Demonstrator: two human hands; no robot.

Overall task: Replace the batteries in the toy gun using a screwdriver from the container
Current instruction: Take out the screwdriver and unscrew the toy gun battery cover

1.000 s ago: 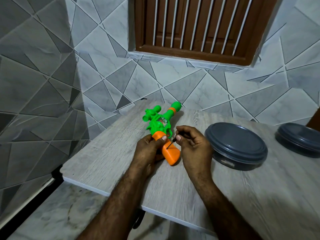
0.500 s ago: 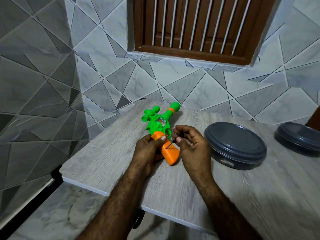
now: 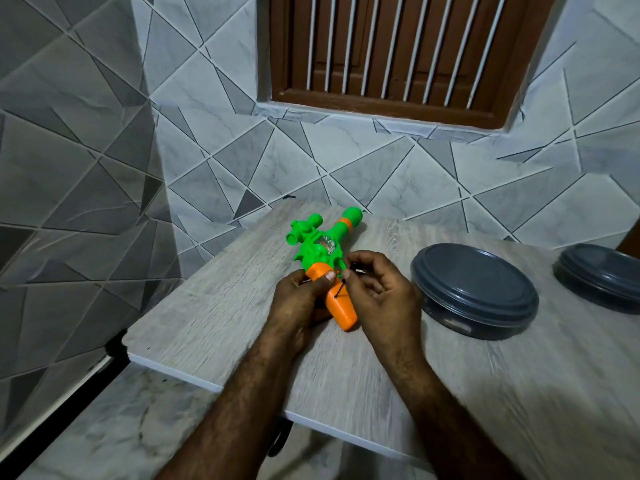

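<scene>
Grip, left hand (image 3: 297,306): fingers curled round the orange handle of the green-and-orange plastic toy gun (image 3: 313,252), thumb pressed on the handle's upper end.
Grip, right hand (image 3: 382,296): narrow pinch, thumb and fingertips closed on the small black-handled screwdriver (image 3: 340,289); its thin dark shaft slants down and left, tip touching the orange handle face.
Toy gun: lies flat on the pale grey wood-grain bench (image 3: 207,306) near its left corner, barrel pointing away toward the wall, orange handle end nearest the person, between both hands.
Dark grey round lidded container (image 3: 474,289): on the bench, just beside the right hand, lid on.
Second dark grey round lidded container (image 3: 604,275): further right, partly cut off by the frame edge, apart from the first.
Wall of grey angular tiles (image 3: 346,161) behind; brown wooden window with white bars (image 3: 398,50) above.
</scene>
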